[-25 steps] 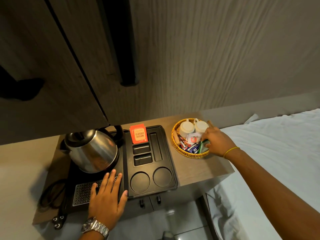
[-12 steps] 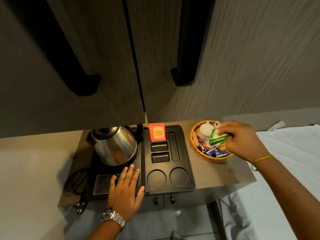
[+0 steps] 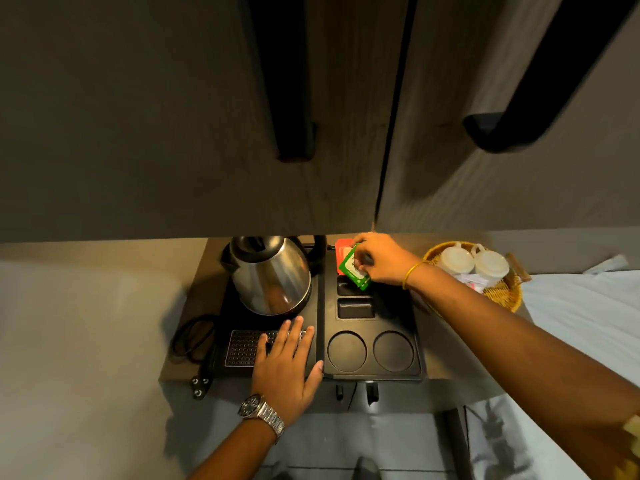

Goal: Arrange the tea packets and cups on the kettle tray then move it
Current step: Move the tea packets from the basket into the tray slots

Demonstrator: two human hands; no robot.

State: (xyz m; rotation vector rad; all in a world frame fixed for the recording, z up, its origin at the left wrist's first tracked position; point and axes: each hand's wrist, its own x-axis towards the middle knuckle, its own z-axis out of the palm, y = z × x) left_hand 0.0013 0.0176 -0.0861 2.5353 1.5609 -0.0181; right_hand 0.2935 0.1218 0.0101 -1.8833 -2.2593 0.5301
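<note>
A black kettle tray (image 3: 412, 341) lies on a small wooden table, with a steel kettle (image 3: 270, 275) on its left half. My right hand (image 3: 381, 261) pinches a green tea packet (image 3: 353, 270) above the upper slot of the tray, in front of a red tea packet (image 3: 341, 247) standing at the tray's back. My left hand (image 3: 285, 368) rests flat, fingers spread, on the tray's front left over the metal drip grid (image 3: 242, 348). Two white cups (image 3: 472, 261) sit upside down in a woven basket (image 3: 509, 296) to the right. Two round cup recesses (image 3: 370, 351) are bare.
Dark wooden cabinet doors with long black handles (image 3: 294, 133) hang over the table's back. A black power cable (image 3: 194, 337) coils at the table's left edge. A white bed (image 3: 581, 341) lies to the right. Several sachets sit in the basket under the cups.
My right hand has lifted the green packet out of the basket and carried it left to the tray's slots. The left hand stayed on the tray. The view shifted right.
</note>
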